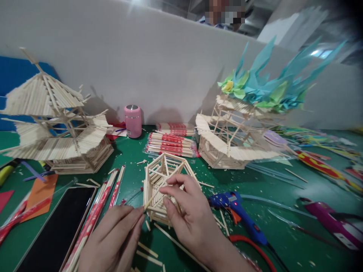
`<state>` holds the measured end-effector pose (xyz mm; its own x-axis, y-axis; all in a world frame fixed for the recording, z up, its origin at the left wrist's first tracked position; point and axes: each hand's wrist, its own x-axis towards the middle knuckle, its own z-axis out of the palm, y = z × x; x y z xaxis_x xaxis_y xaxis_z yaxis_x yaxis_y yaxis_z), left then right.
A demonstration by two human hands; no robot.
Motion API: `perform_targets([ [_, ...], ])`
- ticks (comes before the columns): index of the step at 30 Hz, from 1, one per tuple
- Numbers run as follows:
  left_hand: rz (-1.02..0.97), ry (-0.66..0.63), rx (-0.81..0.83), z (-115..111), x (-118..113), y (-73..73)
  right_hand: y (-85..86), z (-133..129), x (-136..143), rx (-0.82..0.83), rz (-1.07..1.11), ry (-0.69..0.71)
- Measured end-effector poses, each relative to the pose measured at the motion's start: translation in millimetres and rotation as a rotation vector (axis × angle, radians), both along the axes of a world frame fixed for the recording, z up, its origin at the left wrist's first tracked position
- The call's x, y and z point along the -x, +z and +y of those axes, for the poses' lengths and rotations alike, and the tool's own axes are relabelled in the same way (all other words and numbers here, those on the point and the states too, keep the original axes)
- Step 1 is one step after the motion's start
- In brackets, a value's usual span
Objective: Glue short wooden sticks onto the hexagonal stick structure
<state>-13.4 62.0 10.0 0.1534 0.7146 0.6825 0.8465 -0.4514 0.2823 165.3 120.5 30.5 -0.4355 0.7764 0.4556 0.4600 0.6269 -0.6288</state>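
Near the centre of the green surface (283, 211) stands a hexagonal stick frame (159, 181), open-topped and hollow. The left hand (113, 238) pinches a thin stick (151, 198) at its lower end; the right hand (188, 215), at 3 o'clock, grips the stick's upper part against the frame. At 11 o'clock stands a closed pink jar (132, 121).

Single head-worn view, looking forward and down from close above a green table (283, 234) toward a grey partition (159, 64) behind
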Motion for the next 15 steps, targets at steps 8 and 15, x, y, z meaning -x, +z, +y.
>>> perform_targets([
  [8, 0.068, -0.013, 0.063, -1.8, 6.9, -8.6, 5.5, -2.6, 3.8, 0.015, -0.101, -0.001],
  [15, 0.118, 0.003, 0.018, -1.7, 5.1, -8.0, 8.1, -2.8, 4.1, 0.029, -0.123, 0.006],
])
